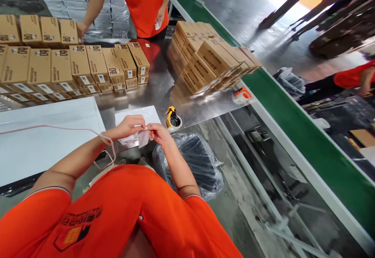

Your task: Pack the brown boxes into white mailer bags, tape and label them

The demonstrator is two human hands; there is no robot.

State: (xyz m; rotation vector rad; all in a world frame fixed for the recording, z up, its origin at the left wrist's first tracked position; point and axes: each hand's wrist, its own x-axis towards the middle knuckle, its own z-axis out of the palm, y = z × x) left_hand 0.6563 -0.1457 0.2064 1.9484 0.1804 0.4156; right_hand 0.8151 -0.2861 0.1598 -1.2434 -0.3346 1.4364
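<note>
Small clear plastic bag [135,138] up over the edge of the stainless steel table [164,90], and both hands are right on it! The left hand [131,127] and the right hand [158,133] meet at its top, their fingertips clenched and pinching the thin film between them, a firm grip from both sides. Just behind the bag lies a white card [137,114]; whether the two are touching is hard to call from this view. A pale pink cord [58,127] comes in from the left over a large white board [43,140], crosses the left forearm and drops in a slack loop, and there's no telling whether it reaches into the bag. Good handling here looks like fingertips only, holding the film by its edge so it doesn't crease, with that loop hanging free of the table edge. Just right of the hands, a yellow and black tape dispenser [172,118] stands within easy reach. Further up, rows of cardboard boxes [61,64] line the table, a stack of boxes [211,60] sits by the green conveyor belt [281,105], and a co-worker [140,4] has 1 hand [82,29] at the end box
</note>
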